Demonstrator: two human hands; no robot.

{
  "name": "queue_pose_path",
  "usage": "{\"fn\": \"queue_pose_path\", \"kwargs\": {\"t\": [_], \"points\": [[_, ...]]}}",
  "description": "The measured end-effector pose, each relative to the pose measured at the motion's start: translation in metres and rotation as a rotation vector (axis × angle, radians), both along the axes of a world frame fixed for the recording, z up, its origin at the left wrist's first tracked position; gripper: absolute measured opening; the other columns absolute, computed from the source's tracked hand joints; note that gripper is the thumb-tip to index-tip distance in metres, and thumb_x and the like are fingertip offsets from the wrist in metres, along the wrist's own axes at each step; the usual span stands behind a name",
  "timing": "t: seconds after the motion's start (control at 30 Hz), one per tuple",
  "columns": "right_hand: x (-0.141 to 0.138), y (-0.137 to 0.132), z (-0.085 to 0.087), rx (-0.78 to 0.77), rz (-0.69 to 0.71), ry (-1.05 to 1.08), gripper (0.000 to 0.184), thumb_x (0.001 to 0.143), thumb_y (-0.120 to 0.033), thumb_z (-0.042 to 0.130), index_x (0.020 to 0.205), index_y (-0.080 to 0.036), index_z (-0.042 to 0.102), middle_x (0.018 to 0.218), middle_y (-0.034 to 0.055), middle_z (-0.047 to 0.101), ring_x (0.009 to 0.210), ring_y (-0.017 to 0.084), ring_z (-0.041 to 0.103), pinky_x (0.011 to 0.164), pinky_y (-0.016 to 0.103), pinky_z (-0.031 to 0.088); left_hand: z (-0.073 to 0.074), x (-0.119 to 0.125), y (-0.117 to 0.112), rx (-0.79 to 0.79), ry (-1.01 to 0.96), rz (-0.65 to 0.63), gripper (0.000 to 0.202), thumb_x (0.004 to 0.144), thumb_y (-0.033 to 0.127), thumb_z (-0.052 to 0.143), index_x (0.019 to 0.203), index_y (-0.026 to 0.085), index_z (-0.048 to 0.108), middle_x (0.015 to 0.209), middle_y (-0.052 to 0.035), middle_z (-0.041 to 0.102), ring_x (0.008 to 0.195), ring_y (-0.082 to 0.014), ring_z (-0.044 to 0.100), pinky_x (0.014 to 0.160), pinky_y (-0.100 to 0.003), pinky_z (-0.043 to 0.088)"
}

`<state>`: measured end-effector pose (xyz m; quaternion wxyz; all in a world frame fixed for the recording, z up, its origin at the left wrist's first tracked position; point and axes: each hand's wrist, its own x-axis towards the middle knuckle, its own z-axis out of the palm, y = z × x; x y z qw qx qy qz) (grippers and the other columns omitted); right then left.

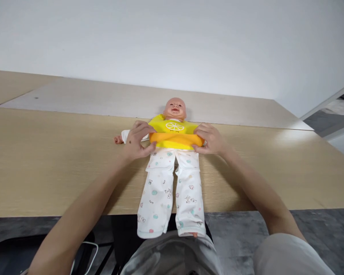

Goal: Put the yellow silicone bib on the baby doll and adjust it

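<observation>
A baby doll (175, 107) lies on its back on a light wooden table (46, 168), head away from me. It wears a yellow shirt (174, 131) with a lemon print and white patterned trousers (172, 191) whose legs hang over the near table edge. My left hand (137, 140) pinches the bunched shirt hem at the doll's left side. My right hand (210, 138) grips the hem at the other side. One doll hand in a white sleeve (120, 138) sticks out left of my left hand.
A second paler tabletop (103, 97) adjoins behind, against a white wall. Below the near edge are grey floor (235, 233), my lap (174, 256) and a dark bag with a white cable (91, 248) at lower left.
</observation>
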<state>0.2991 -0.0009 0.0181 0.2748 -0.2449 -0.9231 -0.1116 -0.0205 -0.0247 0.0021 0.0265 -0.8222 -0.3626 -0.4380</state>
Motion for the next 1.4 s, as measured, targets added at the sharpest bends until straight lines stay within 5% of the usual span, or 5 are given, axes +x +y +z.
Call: {"fn": "queue_pose_path", "kwargs": {"t": [0.37, 0.67, 1.0, 1.2, 1.4], "points": [[0.005, -0.001, 0.007, -0.17, -0.056, -0.088, 0.054, 0.085, -0.069, 0.056, 0.073, -0.017, 0.047, 0.071, 0.0035, 0.054, 0.072, 0.016, 0.044, 0.072, 0.031, 0.033, 0.006, -0.014, 0.002, -0.187, 0.105, -0.102, 0.039, 0.077, 0.055, 0.068, 0.092, 0.019, 0.062, 0.087, -0.0063, 0.065, 0.091, -0.0246, 0.054, 0.085, -0.039, 0.046], [0.006, 0.002, 0.001, -0.364, -0.165, -0.102, 0.074, 0.068, -0.09, 0.054, 0.073, -0.017, 0.049, 0.072, 0.004, 0.05, 0.07, 0.015, 0.042, 0.068, 0.027, 0.029, 0.01, -0.011, -0.002, -0.354, 0.095, 0.032, 0.047, 0.071, 0.062, 0.073, 0.085, 0.02, 0.058, 0.084, -0.0036, 0.062, 0.087, -0.0217, 0.055, 0.077, -0.032, 0.045], [0.0, 0.011, -0.001, -0.461, -0.196, 0.152, 0.057, 0.087, -0.07, 0.049, 0.067, -0.017, 0.039, 0.059, -0.0023, 0.037, 0.054, 0.008, 0.031, 0.057, 0.025, 0.022, 0.004, 0.005, -0.002, -0.336, -0.06, 0.386, 0.045, 0.073, 0.057, 0.072, 0.069, 0.021, 0.046, 0.069, -0.0014, 0.056, 0.068, -0.0171, 0.052, 0.058, -0.028, 0.032], [-0.002, 0.011, 0.002, -0.368, -0.199, 0.256, 0.056, 0.087, -0.067, 0.05, 0.066, -0.018, 0.035, 0.057, -0.0027, 0.036, 0.053, 0.007, 0.029, 0.057, 0.025, 0.023, 0.004, 0.01, 0.0, -0.331, -0.113, 0.448, 0.045, 0.072, 0.057, 0.071, 0.065, 0.02, 0.046, 0.067, -0.0016, 0.057, 0.064, -0.0164, 0.051, 0.054, -0.027, 0.027], [-0.005, 0.01, 0.004, -0.454, -0.225, 0.328, 0.056, 0.086, -0.069, 0.05, 0.068, -0.018, 0.039, 0.056, -0.0034, 0.035, 0.053, 0.007, 0.028, 0.056, 0.025, 0.023, 0.011, 0.017, -0.001, -0.36, -0.207, 0.482, 0.039, 0.073, 0.052, 0.07, 0.063, 0.02, 0.049, 0.063, 0.0, 0.055, 0.062, -0.0156, 0.051, 0.055, -0.028, 0.031]]}}
